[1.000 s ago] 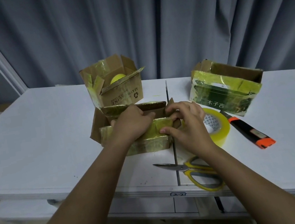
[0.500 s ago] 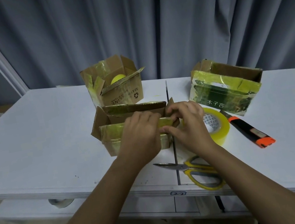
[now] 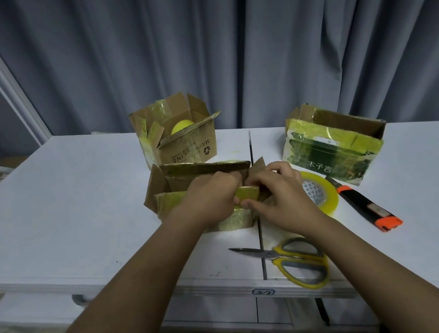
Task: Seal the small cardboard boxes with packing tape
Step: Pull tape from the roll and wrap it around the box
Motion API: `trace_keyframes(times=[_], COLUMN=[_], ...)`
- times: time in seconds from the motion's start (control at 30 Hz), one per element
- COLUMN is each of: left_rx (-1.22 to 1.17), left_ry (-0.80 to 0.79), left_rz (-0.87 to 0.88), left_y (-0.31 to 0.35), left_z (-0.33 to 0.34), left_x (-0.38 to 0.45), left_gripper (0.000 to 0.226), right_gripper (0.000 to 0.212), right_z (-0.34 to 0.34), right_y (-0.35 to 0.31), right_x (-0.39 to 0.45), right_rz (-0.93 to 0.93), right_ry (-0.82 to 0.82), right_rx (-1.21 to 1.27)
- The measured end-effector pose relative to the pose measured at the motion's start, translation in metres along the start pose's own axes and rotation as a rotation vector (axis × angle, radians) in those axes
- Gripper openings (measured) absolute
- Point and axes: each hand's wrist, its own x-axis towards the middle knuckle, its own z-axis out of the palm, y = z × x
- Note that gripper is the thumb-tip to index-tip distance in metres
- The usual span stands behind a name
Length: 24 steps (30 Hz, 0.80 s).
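Note:
A small flat cardboard box (image 3: pixel 177 200), wrapped in yellowish tape and with its flaps open, lies at the middle of the white table (image 3: pixel 59 212). My left hand (image 3: pixel 209 200) grips the box's near flap from the left. My right hand (image 3: pixel 279 194) pinches the same flap's right end, fingers curled over it. The two hands nearly touch. A roll of clear yellowish packing tape (image 3: pixel 319 192) lies just right of my right hand, partly hidden by it.
An open box (image 3: pixel 178 141) with a yellow ball inside stands behind. A taped green-printed box (image 3: pixel 332 146) lies at the right. An orange-and-black utility knife (image 3: pixel 366 205) and yellow-handled scissors (image 3: pixel 293 259) lie near the front edge. Grey curtains hang behind.
My left hand slid rightward along the box's near flap toward my right hand. The right hand stayed at the flap's right end.

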Motion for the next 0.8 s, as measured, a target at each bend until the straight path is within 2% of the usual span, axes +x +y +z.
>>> trace_keyframes(times=[0.1,0.27,0.37,0.43,0.47,0.6,0.63,0.7,0.8], left_rx=[0.037,0.098,0.050,0.078,0.103,0.094,0.052,0.011,-0.010], left_ry=[0.038,0.153,0.187,0.227,0.241,0.222,0.208,0.197,0.202], left_rz=[0.051,0.097,0.051,0.040,0.038,0.083,0.101,0.128,0.084], left_y=[0.000,-0.003,-0.009,-0.015,-0.019,-0.035,-0.039,-0.044,-0.052], left_z=[-0.001,0.006,0.009,0.009,0.009,0.005,0.004,0.000,-0.003], left_x=[-0.006,-0.022,-0.031,-0.036,-0.039,-0.052,-0.054,-0.060,-0.068], left_gripper=[0.010,0.009,0.019,0.023,0.024,0.021,0.020,0.019,0.021], right_gripper=[0.014,0.023,0.016,0.014,0.016,0.048,0.056,0.072,0.069], right_z=[-0.003,0.001,0.007,0.007,0.005,-0.023,-0.029,-0.036,-0.030], right_y=[-0.002,-0.014,-0.028,-0.038,-0.042,-0.040,-0.037,-0.034,-0.032], right_x=[0.001,-0.005,-0.008,-0.012,-0.013,-0.009,-0.003,0.010,0.032], right_rz=[-0.027,0.023,0.030,0.005,-0.018,-0.054,-0.083,-0.180,-0.392], right_ry=[-0.042,0.008,0.042,0.004,-0.015,0.048,0.017,-0.154,-0.439], right_rx=[-0.049,-0.096,-0.108,-0.074,-0.031,0.230,0.181,-0.026,-0.410])
